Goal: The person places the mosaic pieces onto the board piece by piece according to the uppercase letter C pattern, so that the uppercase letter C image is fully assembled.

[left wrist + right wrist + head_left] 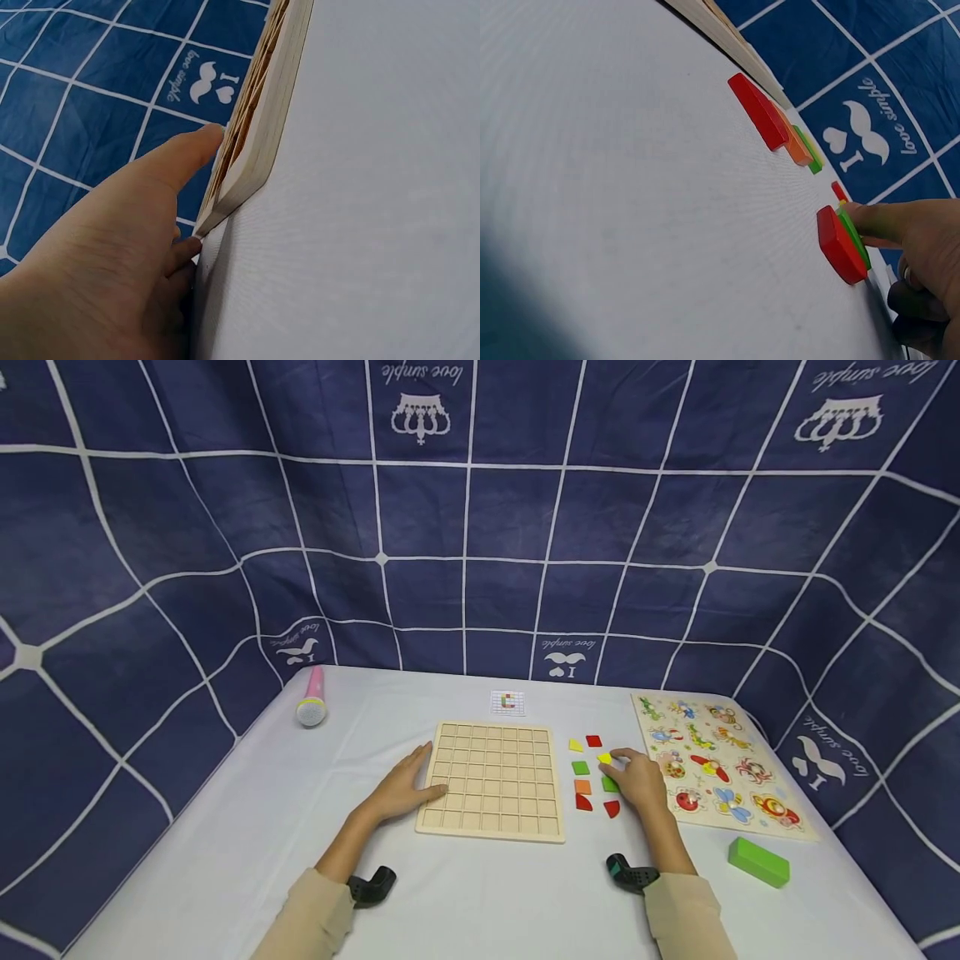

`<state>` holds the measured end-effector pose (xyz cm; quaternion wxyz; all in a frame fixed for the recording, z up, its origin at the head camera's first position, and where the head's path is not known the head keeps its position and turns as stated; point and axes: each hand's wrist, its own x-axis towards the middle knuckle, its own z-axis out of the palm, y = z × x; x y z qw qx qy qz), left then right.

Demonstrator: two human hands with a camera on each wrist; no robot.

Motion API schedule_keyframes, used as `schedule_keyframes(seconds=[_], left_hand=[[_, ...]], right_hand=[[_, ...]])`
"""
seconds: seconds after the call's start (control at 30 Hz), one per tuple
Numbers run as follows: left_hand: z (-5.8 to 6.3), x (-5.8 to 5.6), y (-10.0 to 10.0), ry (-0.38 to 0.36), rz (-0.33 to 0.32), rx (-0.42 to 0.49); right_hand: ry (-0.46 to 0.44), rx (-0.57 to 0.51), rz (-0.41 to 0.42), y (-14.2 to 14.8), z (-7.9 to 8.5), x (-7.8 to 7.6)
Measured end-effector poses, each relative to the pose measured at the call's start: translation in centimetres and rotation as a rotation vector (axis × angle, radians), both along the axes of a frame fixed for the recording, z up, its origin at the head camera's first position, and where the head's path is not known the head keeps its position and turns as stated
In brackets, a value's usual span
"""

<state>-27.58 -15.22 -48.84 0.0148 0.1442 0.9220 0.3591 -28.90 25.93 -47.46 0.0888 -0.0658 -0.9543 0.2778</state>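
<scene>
My left hand [401, 789] lies along the left side of a wooden grid board [495, 838], its thumb over the edge and its fingers stretched out beside it. In the left wrist view the thumb [199, 146] touches the board's rim [262, 157]. Right of the board, my right hand [641, 781] pinches a small yellow piece [604, 758] between thumb and index finger. Just below that hand are a partly covered green piece [610, 785] and a red quarter-round piece [612, 809]. The right wrist view mostly hides the yellow piece behind the green one [855, 236].
More small pieces lie beside the board: yellow [575, 745], red [594, 741], green [581, 767], orange [582, 787] and red quarter-round [583, 802]. A pattern card [507, 703] lies behind it. Around are an insect puzzle board [720, 764], a green block [759, 862] and a pink toy microphone [312, 697].
</scene>
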Motion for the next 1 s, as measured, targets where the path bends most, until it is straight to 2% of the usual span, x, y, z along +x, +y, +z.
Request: schedule_keyframes(seconds=[0.1, 0.37, 0.73, 0.87, 1.0], left_hand=[[-0.1, 0.0, 0.0, 0.008, -0.001, -0.040], [0.0, 0.3, -0.1, 0.033, -0.013, -0.044], [0.2, 0.3, -0.1, 0.032, -0.008, -0.061], [0.2, 0.3, -0.1, 0.044, -0.018, -0.061], [0.2, 0.3, -0.1, 0.059, -0.026, -0.063]], right_hand=[[0.010, -0.003, 0.002, 0.0, -0.1, -0.1], [0.023, -0.014, 0.009, -0.1, -0.3, 0.0], [0.055, -0.006, 0.030, 0.0, -0.5, -0.2], [0.102, -0.043, 0.058, -0.2, 0.0, -0.2], [0.182, -0.077, 0.104, -1.6, 1.3, -0.1]])
